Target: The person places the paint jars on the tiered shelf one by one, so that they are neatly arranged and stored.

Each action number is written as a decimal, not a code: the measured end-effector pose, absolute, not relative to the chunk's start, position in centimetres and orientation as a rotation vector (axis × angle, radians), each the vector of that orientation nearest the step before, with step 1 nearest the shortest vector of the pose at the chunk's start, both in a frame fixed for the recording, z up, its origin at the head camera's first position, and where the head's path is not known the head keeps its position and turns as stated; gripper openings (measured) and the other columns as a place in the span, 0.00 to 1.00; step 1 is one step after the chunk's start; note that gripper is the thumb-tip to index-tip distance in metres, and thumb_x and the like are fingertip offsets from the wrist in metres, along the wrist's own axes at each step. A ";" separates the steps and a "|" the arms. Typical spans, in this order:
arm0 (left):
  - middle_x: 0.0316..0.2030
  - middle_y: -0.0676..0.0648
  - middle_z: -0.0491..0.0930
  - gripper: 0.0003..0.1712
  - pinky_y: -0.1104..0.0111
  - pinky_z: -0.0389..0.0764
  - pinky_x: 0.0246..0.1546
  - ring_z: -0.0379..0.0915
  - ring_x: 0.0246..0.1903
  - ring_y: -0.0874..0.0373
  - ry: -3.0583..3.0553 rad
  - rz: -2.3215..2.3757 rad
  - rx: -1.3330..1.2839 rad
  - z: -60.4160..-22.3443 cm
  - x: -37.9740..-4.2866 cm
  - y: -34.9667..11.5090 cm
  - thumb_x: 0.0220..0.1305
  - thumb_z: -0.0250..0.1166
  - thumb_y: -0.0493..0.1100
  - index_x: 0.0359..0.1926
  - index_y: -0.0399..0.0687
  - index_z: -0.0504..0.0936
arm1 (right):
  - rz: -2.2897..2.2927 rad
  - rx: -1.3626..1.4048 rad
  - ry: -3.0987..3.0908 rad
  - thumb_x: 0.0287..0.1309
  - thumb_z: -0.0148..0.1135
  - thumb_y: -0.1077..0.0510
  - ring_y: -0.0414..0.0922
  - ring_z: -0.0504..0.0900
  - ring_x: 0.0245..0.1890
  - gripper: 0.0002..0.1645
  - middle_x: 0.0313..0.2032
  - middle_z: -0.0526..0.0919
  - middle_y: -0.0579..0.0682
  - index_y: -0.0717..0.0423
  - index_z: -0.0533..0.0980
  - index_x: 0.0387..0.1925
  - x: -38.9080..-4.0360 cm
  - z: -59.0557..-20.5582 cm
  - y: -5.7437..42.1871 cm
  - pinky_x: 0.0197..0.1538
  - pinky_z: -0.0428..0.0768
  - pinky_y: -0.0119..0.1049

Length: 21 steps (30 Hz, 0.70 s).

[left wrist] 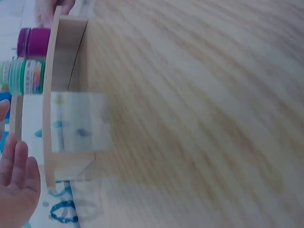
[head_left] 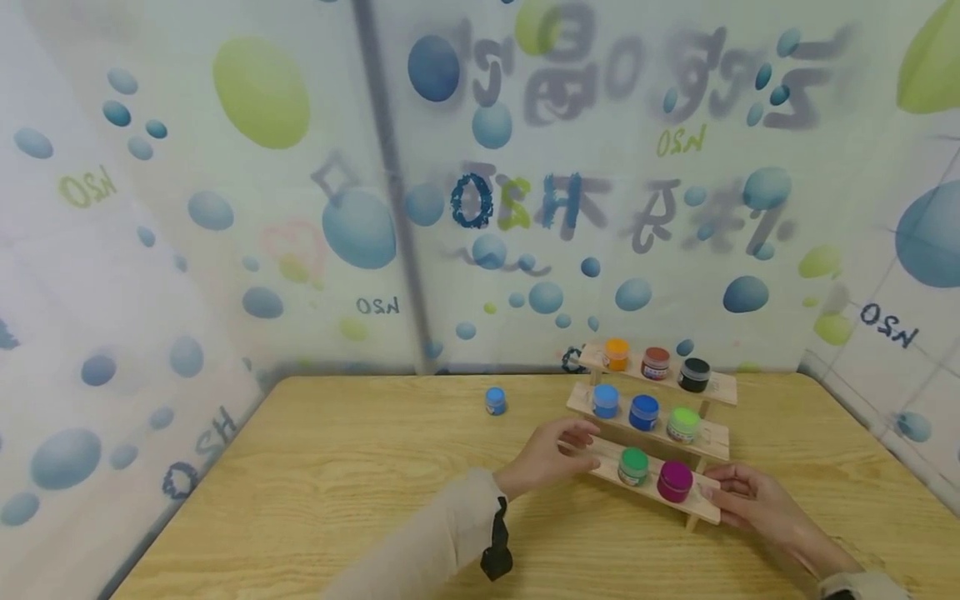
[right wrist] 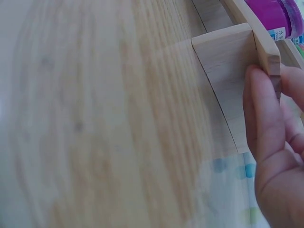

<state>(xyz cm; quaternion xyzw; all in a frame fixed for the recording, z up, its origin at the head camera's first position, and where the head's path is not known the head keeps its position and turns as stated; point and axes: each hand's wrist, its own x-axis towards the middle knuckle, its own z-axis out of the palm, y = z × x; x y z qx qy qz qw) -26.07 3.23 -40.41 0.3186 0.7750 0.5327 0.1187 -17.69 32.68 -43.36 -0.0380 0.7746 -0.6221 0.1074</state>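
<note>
A three-tier wooden stand [head_left: 611, 469] bears several small paint jars, with a green jar [head_left: 633, 467] and a purple jar [head_left: 675, 482] on its lowest shelf. My right hand [head_left: 757, 500] grips the right end of that shelf; in the right wrist view the thumb is above the board [right wrist: 268, 45] and the fingers beneath. At the shelf's left end is my left hand [head_left: 551, 458], its fingers loosely extended and holding nothing. The left wrist view shows those fingers [left wrist: 20, 164] apart from the board's edge.
Light blue [head_left: 605, 402], dark blue [head_left: 643, 412] and lime green [head_left: 683, 425] jars line the middle shelf. Orange [head_left: 617, 354], reddish-brown [head_left: 656, 363] and black [head_left: 694, 375] jars stand on top. Another blue jar [head_left: 495, 401] sits on the wooden table [head_left: 337, 467], before a bubble-patterned curtain [head_left: 300, 208].
</note>
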 end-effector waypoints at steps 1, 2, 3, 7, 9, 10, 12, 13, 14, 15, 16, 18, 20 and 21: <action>0.40 0.45 0.76 0.19 0.74 0.73 0.38 0.72 0.39 0.61 2.272 1.558 0.927 -40.2 -26.1 2.8 0.54 0.64 0.38 0.49 0.42 0.75 | -1.827 -0.110 2.284 0.58 0.54 0.58 0.38 0.77 0.35 0.28 0.36 0.77 0.49 0.80 0.60 0.47 -17.7 -43.4 32.7 0.38 0.78 0.35; 0.39 0.44 0.76 0.19 0.74 0.73 0.37 0.72 0.38 0.60 2.284 1.556 0.921 -40.0 -26.2 2.4 0.54 0.63 0.37 0.48 0.41 0.75 | -1.824 -0.107 2.287 0.58 0.54 0.58 0.38 0.77 0.35 0.28 0.36 0.77 0.49 0.80 0.60 0.47 -17.7 -43.4 32.7 0.38 0.78 0.35; 0.38 0.43 0.76 0.18 0.74 0.73 0.36 0.72 0.37 0.59 2.293 1.560 0.914 -39.6 -26.1 2.0 0.54 0.63 0.36 0.48 0.40 0.75 | -1.823 -0.106 2.288 0.58 0.55 0.58 0.37 0.77 0.35 0.28 0.36 0.77 0.48 0.80 0.60 0.47 -17.7 -43.4 32.7 0.38 0.78 0.35; 0.38 0.37 0.76 0.16 0.73 0.74 0.34 0.73 0.37 0.51 2.321 1.577 0.890 -38.0 -25.8 0.2 0.55 0.61 0.32 0.46 0.34 0.75 | -1.832 -0.126 2.284 0.59 0.54 0.59 0.37 0.77 0.35 0.26 0.36 0.77 0.48 0.80 0.61 0.47 -17.7 -43.4 32.8 0.38 0.78 0.34; 0.38 0.35 0.76 0.15 0.72 0.74 0.35 0.73 0.37 0.48 2.341 1.579 0.892 -37.3 -25.6 -0.7 0.55 0.61 0.31 0.45 0.32 0.76 | -1.834 -0.131 2.285 0.59 0.54 0.59 0.37 0.78 0.35 0.26 0.37 0.77 0.48 0.80 0.61 0.47 -17.7 -43.5 32.8 0.38 0.78 0.34; 0.38 0.34 0.75 0.14 0.71 0.74 0.35 0.73 0.38 0.47 2.349 1.575 0.895 -37.1 -25.6 -1.1 0.55 0.60 0.31 0.45 0.32 0.76 | -1.833 -0.132 2.285 0.59 0.54 0.59 0.37 0.78 0.35 0.26 0.37 0.77 0.48 0.80 0.61 0.47 -17.7 -43.5 32.8 0.38 0.78 0.34; 0.39 0.34 0.75 0.14 0.70 0.73 0.37 0.72 0.38 0.47 2.363 1.569 0.891 -37.1 -25.7 -2.0 0.56 0.60 0.32 0.45 0.33 0.75 | -1.828 -0.121 2.290 0.59 0.54 0.59 0.37 0.78 0.35 0.27 0.37 0.77 0.48 0.80 0.60 0.47 -17.7 -43.5 32.8 0.38 0.78 0.34; 0.39 0.34 0.75 0.14 0.70 0.73 0.37 0.72 0.38 0.47 2.371 1.569 0.889 -37.1 -25.8 -2.3 0.56 0.59 0.32 0.45 0.33 0.76 | -1.821 -0.123 2.297 0.59 0.54 0.58 0.37 0.78 0.35 0.27 0.37 0.77 0.49 0.80 0.60 0.47 -17.7 -43.5 32.8 0.37 0.78 0.34; 0.39 0.34 0.75 0.14 0.69 0.74 0.38 0.72 0.38 0.46 2.381 1.572 0.890 -37.2 -26.0 -2.7 0.56 0.59 0.32 0.45 0.33 0.76 | -1.816 -0.120 2.302 0.59 0.54 0.58 0.37 0.78 0.35 0.27 0.37 0.77 0.49 0.80 0.60 0.48 -17.7 -43.5 32.7 0.37 0.78 0.34; 0.39 0.34 0.75 0.14 0.69 0.74 0.38 0.72 0.38 0.46 2.393 1.577 0.890 -37.4 -26.1 -3.0 0.56 0.60 0.32 0.45 0.33 0.76 | -1.810 -0.129 2.308 0.59 0.54 0.59 0.37 0.78 0.35 0.28 0.37 0.77 0.49 0.81 0.59 0.48 -17.7 -43.5 32.7 0.37 0.78 0.34; 0.39 0.34 0.75 0.14 0.68 0.74 0.38 0.73 0.38 0.46 2.403 1.584 0.889 -37.5 -26.3 -3.3 0.56 0.60 0.32 0.45 0.33 0.76 | -1.807 -0.131 2.310 0.59 0.53 0.59 0.37 0.77 0.35 0.28 0.37 0.77 0.48 0.82 0.59 0.48 -17.7 -43.5 32.7 0.36 0.78 0.34; 0.38 0.33 0.75 0.13 0.67 0.74 0.38 0.73 0.38 0.45 2.426 1.603 0.889 -37.7 -26.7 -3.8 0.56 0.60 0.32 0.44 0.33 0.76 | -1.798 -0.132 2.319 0.60 0.52 0.60 0.37 0.77 0.34 0.28 0.36 0.77 0.48 0.83 0.58 0.48 -17.7 -43.5 32.7 0.36 0.78 0.33; 0.38 0.34 0.76 0.13 0.66 0.75 0.38 0.73 0.38 0.47 2.460 1.610 0.880 -38.5 -27.8 -4.3 0.56 0.61 0.33 0.44 0.35 0.76 | -1.800 -0.141 2.317 0.60 0.52 0.60 0.36 0.77 0.34 0.26 0.36 0.77 0.48 0.82 0.59 0.47 -17.7 -43.5 32.7 0.35 0.78 0.33; 0.38 0.35 0.76 0.13 0.65 0.75 0.38 0.73 0.38 0.47 2.475 1.619 0.874 -38.9 -28.3 -4.5 0.56 0.61 0.33 0.44 0.35 0.76 | -1.800 -0.151 2.319 0.60 0.52 0.60 0.36 0.77 0.33 0.26 0.36 0.77 0.48 0.82 0.59 0.47 -17.7 -43.5 32.7 0.34 0.78 0.33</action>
